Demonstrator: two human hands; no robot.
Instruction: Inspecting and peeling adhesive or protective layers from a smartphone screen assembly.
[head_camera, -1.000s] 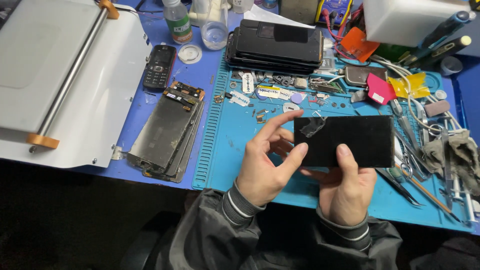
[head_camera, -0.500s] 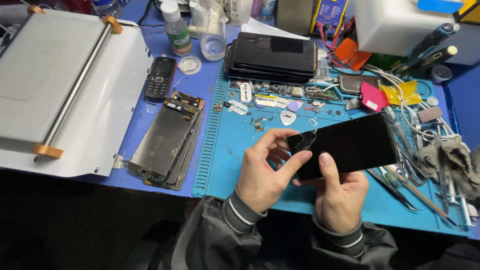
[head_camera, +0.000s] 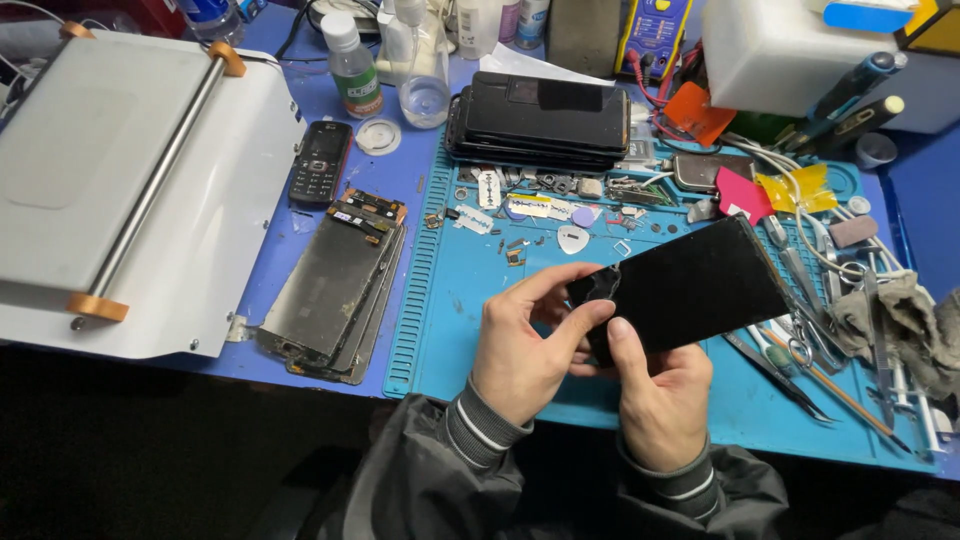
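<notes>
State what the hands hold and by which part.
Both hands grip the flat black rectangular phone panel at its near left end: the left hand at the damaged corner, the right hand beneath with its thumb on top.

A black phone screen panel (head_camera: 690, 290) is being held tilted over the blue mat by both hands. Bare screen panels (head_camera: 335, 285) are lying stacked at left, beside a keypad phone (head_camera: 320, 162). A green-labelled bottle (head_camera: 353, 72) is standing behind.
</notes>
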